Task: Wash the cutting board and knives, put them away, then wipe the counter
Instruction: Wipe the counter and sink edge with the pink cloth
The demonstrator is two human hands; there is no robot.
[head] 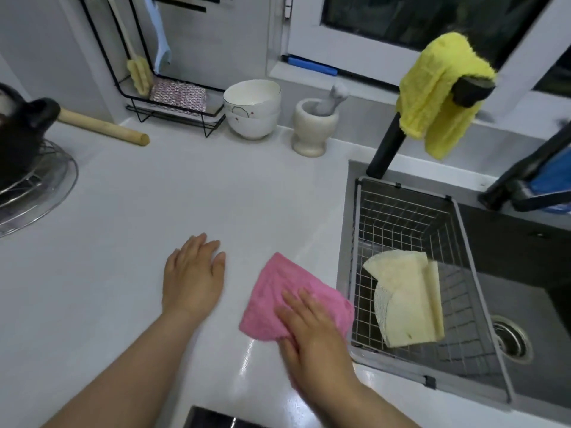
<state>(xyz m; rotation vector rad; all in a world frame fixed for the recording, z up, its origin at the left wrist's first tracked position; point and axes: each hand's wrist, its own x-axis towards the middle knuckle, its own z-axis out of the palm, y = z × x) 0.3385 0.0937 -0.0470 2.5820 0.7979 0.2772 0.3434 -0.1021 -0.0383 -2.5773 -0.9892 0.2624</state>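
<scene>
The big white counter (185, 196) fills most of the view. This looks like the last step of the job: wiping the counter. No cutting board and no knives can be seen, so my guess is that they are washed and put away.

To the right is the dark sink (525, 288). A wire basket (401, 217) sits inside it. Some pale folded things (408, 301) lie in the basket. They may be sponge cloths, but the view is too blurry to be sure. A yellow cloth (438, 88) hangs over the black tap (386, 143).

At the back of the counter stand stacked white bowls (251, 109) and a stone grinding cup (313, 128).

The pink cloth (287, 288) lies flat on the counter, near the front edge and just beside the sink. The right hand (312, 335) presses down on it. Its fingers (296, 299) are straight and spread on top of the cloth, not curled round it. The left hand (193, 276) rests flat on the bare counter, just left of the cloth. Its fingers (197, 245) are straight too, and it holds nothing.

A shiny wet patch (256, 359) shows just below the cloth, so that bit looks wiped.

Next, the cloth needs to slide over the dry parts: the middle, the left side and the back. The hand should keep it pressed flat so it does not bunch up. It should go gently near the bowls so nothing gets bumped.
</scene>
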